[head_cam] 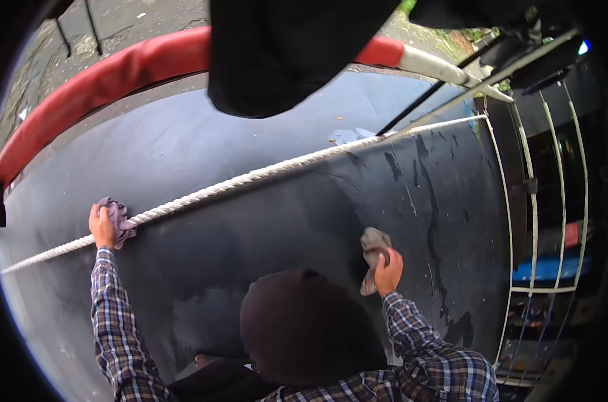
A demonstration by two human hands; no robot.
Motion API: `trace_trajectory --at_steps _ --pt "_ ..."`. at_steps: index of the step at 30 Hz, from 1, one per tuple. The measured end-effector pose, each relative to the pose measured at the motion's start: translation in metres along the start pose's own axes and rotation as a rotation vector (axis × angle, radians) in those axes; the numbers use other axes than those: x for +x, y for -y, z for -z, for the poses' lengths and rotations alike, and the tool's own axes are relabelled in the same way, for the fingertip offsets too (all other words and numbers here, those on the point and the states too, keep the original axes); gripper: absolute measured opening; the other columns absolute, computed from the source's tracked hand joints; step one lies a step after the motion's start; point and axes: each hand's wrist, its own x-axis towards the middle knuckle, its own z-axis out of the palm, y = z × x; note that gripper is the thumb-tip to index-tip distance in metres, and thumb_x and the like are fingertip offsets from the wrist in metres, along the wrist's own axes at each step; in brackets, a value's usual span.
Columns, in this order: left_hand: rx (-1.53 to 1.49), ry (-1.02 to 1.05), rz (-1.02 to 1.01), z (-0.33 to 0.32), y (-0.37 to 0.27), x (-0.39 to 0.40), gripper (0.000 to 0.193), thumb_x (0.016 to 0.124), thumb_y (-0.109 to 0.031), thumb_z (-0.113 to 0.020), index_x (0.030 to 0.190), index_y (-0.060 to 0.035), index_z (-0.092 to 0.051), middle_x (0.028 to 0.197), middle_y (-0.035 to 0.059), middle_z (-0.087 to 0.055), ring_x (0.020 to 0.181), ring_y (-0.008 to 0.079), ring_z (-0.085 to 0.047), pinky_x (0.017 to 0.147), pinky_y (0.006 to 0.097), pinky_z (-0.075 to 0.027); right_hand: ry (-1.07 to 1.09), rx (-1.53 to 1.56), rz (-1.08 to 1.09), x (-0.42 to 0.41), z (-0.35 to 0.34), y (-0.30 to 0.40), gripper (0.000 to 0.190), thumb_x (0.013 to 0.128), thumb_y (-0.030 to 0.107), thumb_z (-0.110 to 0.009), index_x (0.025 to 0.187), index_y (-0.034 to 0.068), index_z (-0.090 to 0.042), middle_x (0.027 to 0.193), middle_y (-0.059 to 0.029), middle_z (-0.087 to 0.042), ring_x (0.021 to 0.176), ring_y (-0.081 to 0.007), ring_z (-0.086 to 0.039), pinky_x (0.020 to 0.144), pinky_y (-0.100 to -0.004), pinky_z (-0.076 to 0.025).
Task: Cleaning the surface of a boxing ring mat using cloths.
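On the left, my left hand (102, 227) grips a crumpled mauve cloth (117, 217), which is pressed against a thick white twisted rope (243, 179). The rope runs taut and slanting across the view, from lower left to upper right. A bunched grey-brown cloth (374, 247) is in my right hand (388, 271), on the near side of the rope and apart from it. Beneath both hands spreads a dark, smooth mat (218, 246). Whether the right cloth touches the mat, I cannot tell.
Beyond the mat curves a red padded bar or rope (128, 68), continuing as a white padded section (434, 65). Several white ropes (534, 226) hang along the right side. A dark object (284, 55) blocks the top middle. Wet-looking marks (427, 201) streak the mat.
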Motion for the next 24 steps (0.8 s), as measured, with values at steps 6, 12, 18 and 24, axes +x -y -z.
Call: trace_trajectory --at_steps 6,12,18,24 --pt "-0.226 -0.137 -0.068 0.025 0.023 0.024 0.043 0.099 -0.02 -0.053 0.127 0.0124 -0.06 0.124 0.0142 -0.066 0.111 0.0231 -0.06 0.103 0.0341 -0.045 -0.071 -0.504 -0.743 -0.126 -0.021 -0.1 0.045 0.099 0.026 -0.062 0.138 0.004 -0.057 0.155 -0.0161 -0.048 0.138 -0.0365 -0.048 0.112 -0.0511 -0.04" --pt "-0.207 -0.003 -0.134 0.008 -0.08 0.008 0.037 0.098 -0.017 -0.052 0.122 0.0098 -0.062 0.114 0.0098 -0.065 0.103 0.0185 -0.059 0.096 0.0307 -0.047 -0.061 -0.47 -0.745 -0.122 -0.024 -0.115 0.047 0.102 0.026 -0.056 0.145 0.006 -0.054 0.161 -0.0132 -0.043 0.142 -0.0354 -0.045 0.116 -0.0494 -0.038" --pt "0.076 0.399 -0.403 -0.091 -0.287 -0.024 0.011 0.091 -0.009 -0.05 0.095 0.001 -0.054 0.089 0.0034 -0.051 0.085 0.0144 -0.048 0.079 0.0279 -0.041 -0.062 -0.392 -0.841 -0.104 -0.008 -0.109 0.05 0.1 0.029 -0.057 0.143 0.004 -0.055 0.161 -0.0148 -0.042 0.143 -0.0379 -0.042 0.117 -0.0542 -0.033" --pt "0.4 0.739 -0.674 -0.216 -0.431 -0.033 0.013 0.082 -0.007 -0.049 0.086 0.0048 -0.047 0.072 0.0129 -0.045 0.071 0.0196 -0.042 0.066 0.0395 -0.042 -0.002 -0.349 -0.851 -0.105 0.002 -0.113 0.055 0.094 0.031 -0.06 0.141 0.001 -0.056 0.161 -0.0177 -0.04 0.141 -0.0413 -0.042 0.115 -0.0566 -0.032"
